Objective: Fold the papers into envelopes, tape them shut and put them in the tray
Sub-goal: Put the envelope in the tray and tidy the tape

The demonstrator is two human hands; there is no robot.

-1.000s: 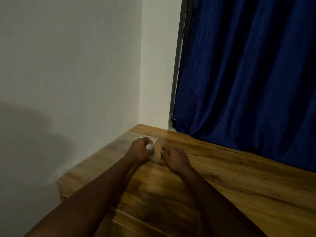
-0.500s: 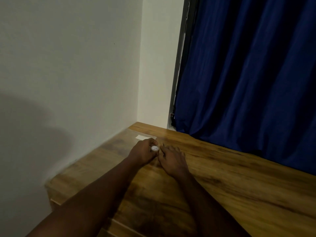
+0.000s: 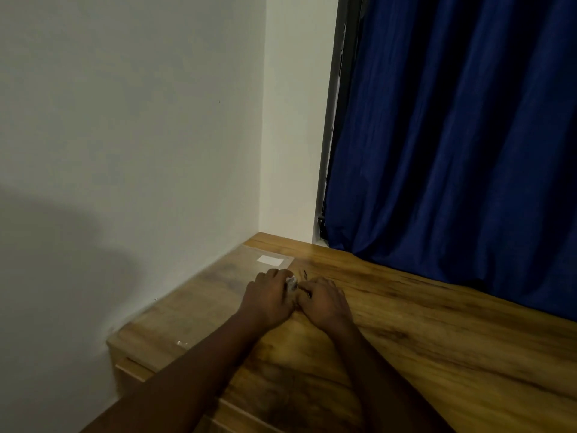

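Note:
My left hand grips a small roll of clear tape, of which only a whitish bit shows between thumb and fingers. My right hand is pressed up against it, its curled fingertips pinching at the roll; the tape end itself is too small to make out. Both hands rest low over the wooden table. Behind them a clear plastic tray lies flat against the wall, with a small white paper at its far end.
A grey wall runs along the table's left side and meets a white wall at the corner. A dark blue curtain hangs over the table's far edge. A drawer front shows below the table's near left corner.
The two hands have closed the gap between them and now touch over the tape roll. The camera has tilted a little, showing more of the clear tray.

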